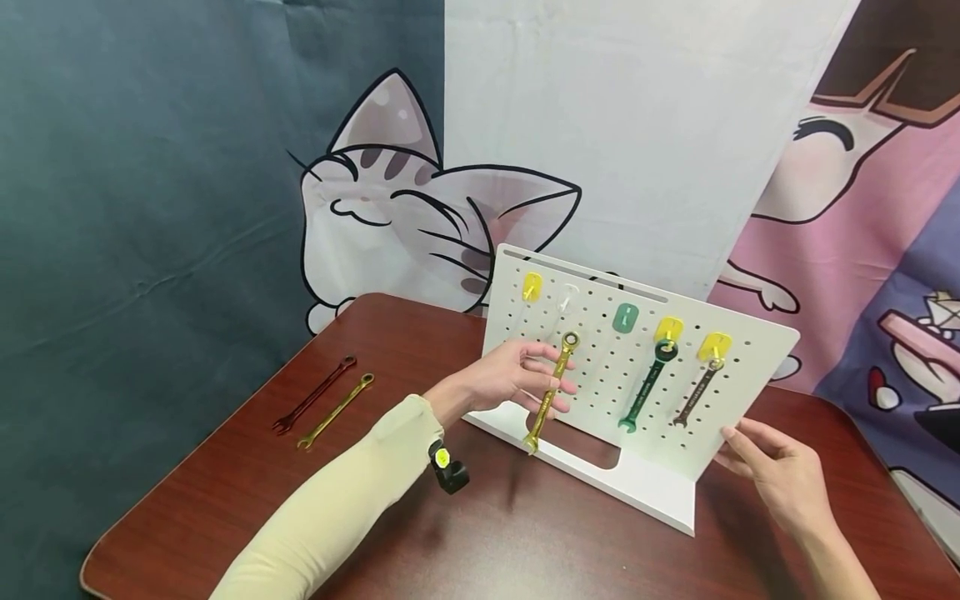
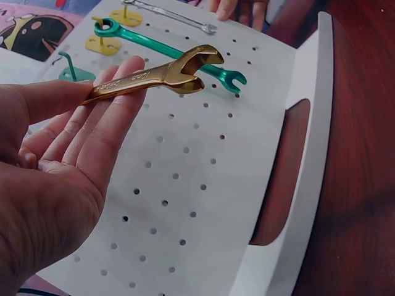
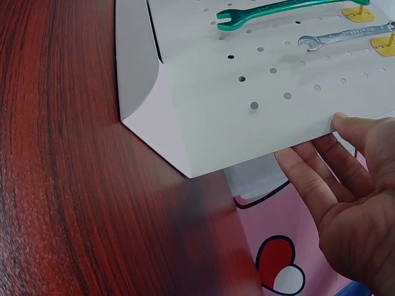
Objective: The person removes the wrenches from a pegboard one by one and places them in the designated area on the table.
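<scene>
In the head view my left hand holds a gold combination wrench in front of a white pegboard, ring end up. The left wrist view shows the thumb and fingers pinching this wrench, its open end sticking out past the fingertips. My right hand grips the board's right edge, thumb on the front and fingers behind, as the right wrist view also shows. A green wrench and a smaller silver wrench hang by their ring ends on yellow hooks.
A yellow hook, a clear hook and a green hook on the board carry nothing. On the brown table, a dark wrench and another gold wrench lie at the left. A cartoon-printed cloth hangs behind.
</scene>
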A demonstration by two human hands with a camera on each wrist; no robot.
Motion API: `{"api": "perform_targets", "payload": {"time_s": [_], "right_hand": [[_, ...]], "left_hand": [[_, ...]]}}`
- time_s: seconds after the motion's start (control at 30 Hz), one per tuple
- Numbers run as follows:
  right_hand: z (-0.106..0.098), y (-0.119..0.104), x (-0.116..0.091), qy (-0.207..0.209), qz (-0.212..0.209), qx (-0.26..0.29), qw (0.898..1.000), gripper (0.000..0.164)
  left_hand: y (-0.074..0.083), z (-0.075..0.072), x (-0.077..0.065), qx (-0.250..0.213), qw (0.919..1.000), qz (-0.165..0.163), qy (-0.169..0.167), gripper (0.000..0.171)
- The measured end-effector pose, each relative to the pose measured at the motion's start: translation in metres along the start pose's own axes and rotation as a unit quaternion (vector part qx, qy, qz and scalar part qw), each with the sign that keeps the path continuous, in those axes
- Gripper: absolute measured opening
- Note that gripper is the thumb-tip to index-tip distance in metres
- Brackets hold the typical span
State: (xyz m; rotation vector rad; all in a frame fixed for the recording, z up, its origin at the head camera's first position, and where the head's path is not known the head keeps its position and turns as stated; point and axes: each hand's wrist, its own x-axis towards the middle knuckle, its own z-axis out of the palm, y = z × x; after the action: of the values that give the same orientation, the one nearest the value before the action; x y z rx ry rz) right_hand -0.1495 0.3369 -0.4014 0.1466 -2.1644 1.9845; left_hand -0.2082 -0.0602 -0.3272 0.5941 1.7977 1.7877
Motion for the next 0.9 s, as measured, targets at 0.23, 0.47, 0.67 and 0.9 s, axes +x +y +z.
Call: {"api": "perform_targets", "payload": {"time_s": [0.23,0.47,0.67,0.9], "right_hand": [[-0.001,-0.001,-0.001,0.003,-0.004,0.003,1.000,0.023],[-0.002,-0.002,0.000,0.004,0.000,-0.001,1.000,0.022],[-0.001,-0.002,0.000,-0.005,-0.006,0.008,1.000,0.023],[-0.002,-0.002,0.001,-0.011,-0.002,0.004,1.000,0.022]], "left_hand": [[-0.011,-0.002,-0.002,-0.008,0.9999,-0.005,0.007,0.046],[-0.021,-0.010,-0.006,-0.017,0.9997,-0.015,0.009,0.049],[-0.026,-0.016,-0.012,-0.016,0.9994,-0.019,0.025,0.047],[-0.030,-0.021,-0.015,-0.021,0.9989,-0.021,0.036,0.047]]}}
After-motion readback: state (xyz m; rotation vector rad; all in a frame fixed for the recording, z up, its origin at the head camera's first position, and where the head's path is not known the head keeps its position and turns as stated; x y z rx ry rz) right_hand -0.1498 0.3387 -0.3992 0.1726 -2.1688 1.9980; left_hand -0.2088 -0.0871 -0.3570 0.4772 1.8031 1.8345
